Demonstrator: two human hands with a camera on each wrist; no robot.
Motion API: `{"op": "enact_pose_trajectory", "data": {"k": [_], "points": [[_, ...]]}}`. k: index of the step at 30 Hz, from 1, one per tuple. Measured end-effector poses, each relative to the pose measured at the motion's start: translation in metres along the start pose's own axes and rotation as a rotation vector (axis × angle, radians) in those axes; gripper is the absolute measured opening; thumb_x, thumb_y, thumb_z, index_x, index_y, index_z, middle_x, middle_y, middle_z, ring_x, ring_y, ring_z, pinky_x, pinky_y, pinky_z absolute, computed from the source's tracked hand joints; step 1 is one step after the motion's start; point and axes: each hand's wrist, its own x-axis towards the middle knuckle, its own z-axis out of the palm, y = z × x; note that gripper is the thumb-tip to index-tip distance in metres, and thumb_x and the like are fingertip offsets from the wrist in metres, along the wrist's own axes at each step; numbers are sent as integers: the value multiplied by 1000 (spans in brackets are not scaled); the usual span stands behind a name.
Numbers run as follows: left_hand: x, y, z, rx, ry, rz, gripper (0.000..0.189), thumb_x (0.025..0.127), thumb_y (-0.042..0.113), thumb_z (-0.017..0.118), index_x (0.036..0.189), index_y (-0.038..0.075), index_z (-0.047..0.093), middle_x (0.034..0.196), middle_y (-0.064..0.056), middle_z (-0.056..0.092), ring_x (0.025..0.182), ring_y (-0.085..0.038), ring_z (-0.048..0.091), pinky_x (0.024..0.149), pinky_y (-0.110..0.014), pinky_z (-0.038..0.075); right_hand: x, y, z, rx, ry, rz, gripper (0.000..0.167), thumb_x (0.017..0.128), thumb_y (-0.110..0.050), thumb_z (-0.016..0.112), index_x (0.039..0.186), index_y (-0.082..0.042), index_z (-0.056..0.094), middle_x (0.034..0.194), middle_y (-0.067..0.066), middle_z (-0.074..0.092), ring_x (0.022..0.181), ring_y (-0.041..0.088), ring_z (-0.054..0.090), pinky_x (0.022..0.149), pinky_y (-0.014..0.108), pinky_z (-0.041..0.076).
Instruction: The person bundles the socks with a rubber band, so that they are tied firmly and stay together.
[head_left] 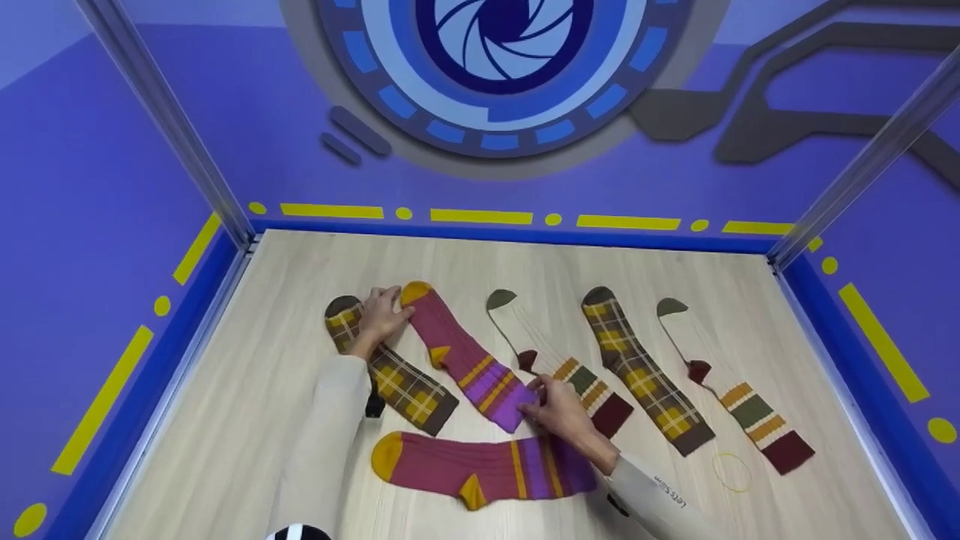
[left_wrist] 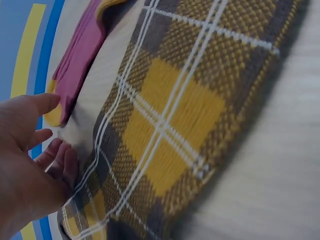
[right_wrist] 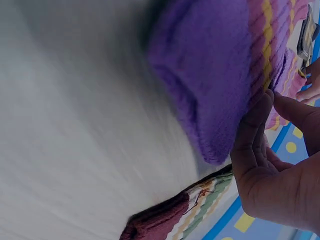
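A pink sock with yellow toe and heel and a purple striped cuff (head_left: 457, 341) lies slanted on the table. At its toe is my left hand (head_left: 382, 315), thumb touching the yellow edge, other fingers loosely bent; the left wrist view shows them off the fabric. This hand reaches over a brown-and-yellow plaid sock (head_left: 412, 382). My right hand (head_left: 562, 409) pinches the corner of the pink sock's purple cuff between thumb and fingers. Under the right forearm, a matching pink sock (head_left: 442, 461) lies sideways, its purple cuff (right_wrist: 210, 75) large in the right wrist view.
A cream sock with striped cuff (head_left: 577, 371) lies partly behind my right hand. Farther right are another plaid sock (head_left: 637, 360) and another cream sock (head_left: 750, 405). A thin yellow loop (head_left: 731, 472) lies near the front right. Blue panels (head_left: 480, 187) surround the wooden table (head_left: 225, 450).
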Motion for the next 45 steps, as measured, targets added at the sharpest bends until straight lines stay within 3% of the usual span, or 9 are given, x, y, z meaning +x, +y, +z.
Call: {"op": "enact_pose_trajectory", "data": {"k": [6, 14, 19, 24, 28, 32, 36, 40, 45], "points": [[-8, 1, 6, 74, 11, -36, 54, 93, 21, 69, 140, -1, 54, 130, -31, 54, 121, -49, 49, 105, -59, 40, -6, 2, 5, -5, -55, -4, 23, 86, -12, 81, 77, -1, 62, 60, -1, 55, 47, 4, 46, 43, 19, 38], [-7, 5, 2, -35, 13, -50, 49, 87, 9, 70, 131, -9, 56, 123, -32, 59, 119, -48, 54, 107, -55, 40, -6, -1, 2, 57, -59, -39, 17, 89, -10, 77, 81, -3, 64, 63, 4, 62, 49, 2, 52, 44, 18, 41], [-4, 13, -2, -213, 34, -73, 38, 92, 7, 66, 126, -10, 58, 122, -30, 63, 114, -42, 60, 104, -48, 46, -2, -5, 0, 114, -12, -44, 14, 90, -10, 74, 91, -2, 63, 75, 7, 68, 59, 4, 59, 54, 20, 47], [-1, 19, 3, -493, 46, -204, 39, 97, 8, 67, 132, -4, 57, 126, -26, 65, 93, -26, 68, 80, -32, 58, -1, -4, 3, 209, 2, -16, 13, 94, -4, 66, 100, 0, 55, 84, 13, 68, 70, 16, 68, 58, 21, 52], [5, 24, 10, -684, 54, -306, 46, 98, 11, 66, 140, -2, 52, 130, -25, 64, 72, -11, 63, 61, -21, 55, -2, -1, 3, 294, 0, 9, 20, 94, 2, 64, 111, 5, 53, 97, 28, 73, 80, 36, 75, 63, 29, 59], [7, 29, 14, -781, 51, -363, 45, 98, 13, 67, 139, -2, 57, 101, -14, 71, 57, -5, 56, 52, -19, 48, -3, 0, 1, 359, 17, 58, 31, 93, 6, 65, 122, 12, 54, 106, 34, 71, 89, 40, 73, 75, 36, 61], [4, 31, 12, -788, 85, -324, 36, 98, 14, 68, 131, 0, 66, 75, -5, 68, 52, -6, 54, 50, -22, 46, -3, -2, -5, 517, -13, 156, 35, 96, 6, 61, 129, 14, 52, 111, 33, 69, 79, 30, 74, 68, 42, 63], [-1, 33, 9, -776, 142, -270, 27, 98, 12, 68, 123, 0, 72, 91, -16, 75, 59, -9, 60, 55, -24, 49, -7, -2, -13, 649, -53, 228, 36, 100, 4, 57, 134, 11, 49, 112, 28, 70, 67, 21, 72, 63, 45, 63], [-4, 33, 8, -777, 87, -304, 38, 99, 10, 66, 134, -2, 63, 124, -24, 68, 84, -21, 71, 70, -31, 60, -11, 0, -17, 677, -51, 262, 36, 101, 2, 57, 136, 7, 50, 111, 21, 71, 68, 19, 71, 66, 44, 63]]}}
